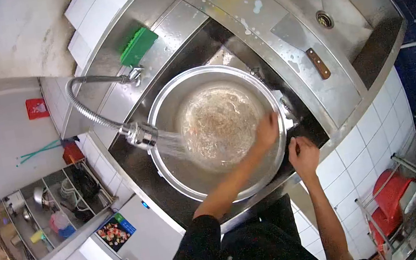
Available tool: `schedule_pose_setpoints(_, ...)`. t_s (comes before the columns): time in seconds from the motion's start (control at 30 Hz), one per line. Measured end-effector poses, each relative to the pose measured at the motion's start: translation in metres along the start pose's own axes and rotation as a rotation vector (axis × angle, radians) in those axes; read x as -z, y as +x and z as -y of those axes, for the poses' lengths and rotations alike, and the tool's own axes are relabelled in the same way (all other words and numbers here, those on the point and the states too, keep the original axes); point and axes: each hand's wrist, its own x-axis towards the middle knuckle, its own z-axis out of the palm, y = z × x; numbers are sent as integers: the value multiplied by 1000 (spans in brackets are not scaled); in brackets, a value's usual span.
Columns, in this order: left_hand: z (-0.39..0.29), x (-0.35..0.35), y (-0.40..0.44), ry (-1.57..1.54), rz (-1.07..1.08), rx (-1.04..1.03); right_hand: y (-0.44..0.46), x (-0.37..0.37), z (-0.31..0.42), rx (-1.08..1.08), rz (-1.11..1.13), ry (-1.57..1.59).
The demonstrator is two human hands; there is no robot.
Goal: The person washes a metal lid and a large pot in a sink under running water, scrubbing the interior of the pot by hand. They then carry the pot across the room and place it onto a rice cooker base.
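Note:
Water streams from a flexible metal faucet [141, 135] into a large round metal pot [175, 182] standing in the dark sink basin. Cloudy, rippling water [218, 123] covers the pot's bottom. My left hand [267, 130] reaches inside the pot near its right wall; its fingers are blurred, and whether they hold anything is hard to tell. Just outside the rim, by the pot's side handle [286, 111], is my right hand [303, 153], its fingers curled together; what they may hold is hidden.
A cleaver with a wooden handle [318, 63] lies on the steel counter [278, 24] right of the basin. Beyond it is a second sink [344, 24]. A green brush [139, 45] sits behind the pot. Red chairs [390, 198] stand at lower right.

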Motion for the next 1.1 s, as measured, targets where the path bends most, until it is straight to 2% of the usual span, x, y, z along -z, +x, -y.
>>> schedule_pose_setpoints(0.03, 8, 9, -41, -21, 216, 17, -2, -1, -1, 1, -1, 1)
schedule_pose_setpoints(0.07, 12, 29, -78, 2, 344, -34, 0, -2, 0, 3, -10, 11)
schedule_pose_setpoints(0.13, 13, 97, -117, 185, 741, -4, 1, 0, 2, 16, -32, 23)
schedule_pose_setpoints(0.17, 79, 107, -146, 261, 709, -250, 0, -1, 2, 13, -50, 30)
schedule_pose_setpoints(0.23, 152, 170, -157, 458, 1018, -36, -1, -4, -3, 9, -39, 26)
schedule_pose_setpoints(0.27, 154, 210, -140, 738, 1013, -38, -3, -6, -5, 0, -33, 6)
schedule_pose_setpoints(0.3, 231, 245, -128, 917, 1081, -233, -4, -7, -4, -11, -16, 24)
schedule_pose_setpoints(0.33, 230, 285, -93, 1025, 1015, -417, -3, -6, -4, 8, -37, 21)
schedule_pose_setpoints(0.37, 201, 321, -47, 1206, 1004, -435, -1, -4, -3, 25, -63, 16)
schedule_pose_setpoints(0.4, 215, 343, -7, 1124, 726, -865, -1, -2, -2, 6, -51, 26)
schedule_pose_setpoints(0.43, 231, 364, 33, 1052, 329, -1227, -1, 1, 0, 33, -53, 20)
schedule_pose_setpoints(0.47, 191, 361, 62, 960, 525, -891, -1, 0, 1, 66, -58, 11)
schedule_pose_setpoints(0.5, 151, 357, 92, 869, 620, -548, -1, -2, 0, 55, -51, 12)
schedule_pose_setpoints(0.53, 90, 344, 109, 1649, 608, -956, 0, -3, 0, 60, -77, 49)
schedule_pose_setpoints(0.57, 84, 340, 105, 1643, 621, -960, -2, -3, 0, 67, -98, 86)
schedule_pose_setpoints(0.63, 75, 337, 88, 1612, 456, -777, 0, -2, 1, 74, -117, 83)
schedule_pose_setpoints(0.67, 109, 346, 71, 1628, 449, -730, 0, -2, -1, 102, -141, 79)
schedule_pose_setpoints(0.73, 139, 340, 1, 1757, 391, -518, 1, -2, -4, 108, -173, 88)
schedule_pose_setpoints(0.77, 145, 329, -45, 1739, 387, -366, -1, -2, -5, 61, -122, 79)
schedule_pose_setpoints(0.83, 115, 275, -133, 1509, 427, -29, -1, -3, -3, 13, -77, 85)
schedule_pose_setpoints(0.93, 43, 186, -205, 997, 554, 245, 2, 2, 0, -6, -47, 67)
schedule_pose_setpoints(0.97, 45, 167, -219, 745, 585, 160, 3, 2, 1, -3, -42, 65)
schedule_pose_setpoints(1.0, 6, 148, -205, 394, 482, 417, 2, 0, 0, -8, -32, 60)
schedule_pose_setpoints(1.03, -8, 145, -188, 385, 489, 416, 1, 0, -2, -17, -23, 49)
schedule_pose_setpoints(1.1, -19, 133, -151, -219, 448, 226, 0, -5, -4, 1, -75, 69)
